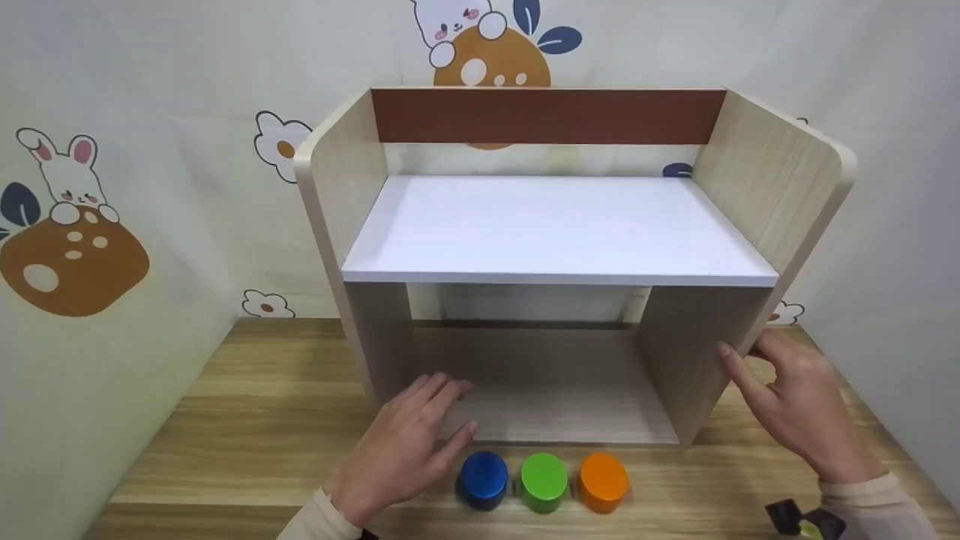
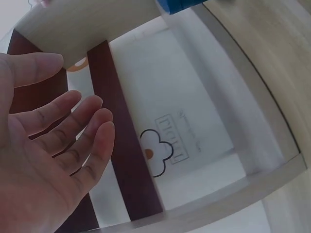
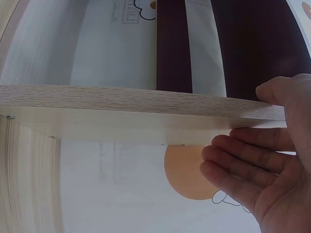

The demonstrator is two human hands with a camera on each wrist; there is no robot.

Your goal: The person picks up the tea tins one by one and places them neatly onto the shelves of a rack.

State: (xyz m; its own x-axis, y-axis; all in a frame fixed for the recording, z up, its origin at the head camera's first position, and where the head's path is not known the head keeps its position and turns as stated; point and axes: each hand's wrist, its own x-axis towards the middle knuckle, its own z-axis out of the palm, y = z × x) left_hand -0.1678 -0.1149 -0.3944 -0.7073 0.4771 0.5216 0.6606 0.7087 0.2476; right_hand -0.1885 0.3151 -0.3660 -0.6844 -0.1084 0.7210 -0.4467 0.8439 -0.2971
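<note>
A small two-tier desktop shelf [image 1: 562, 232] with light wood sides, a white middle board and a brown back strip stands upright on the table. My right hand [image 1: 802, 405] holds the front edge of its right side panel [image 3: 146, 104], thumb on the inner side and fingers along the outer face. In front of the lower compartment hovers my left hand [image 1: 409, 442], fingers loosely bent and nothing in them. Beside its thumb stands a blue round canister [image 1: 484, 480]. A green canister [image 1: 544, 482] and an orange canister [image 1: 602, 482] continue the row to the right.
The wood-grain table [image 1: 247, 427] runs back to a wall covering [image 1: 202, 187] printed with rabbits, oranges and flowers. A dark object with a yellow spot [image 1: 810, 525] shows by the right sleeve. The shelf's lower compartment opens toward me, above the row of canisters.
</note>
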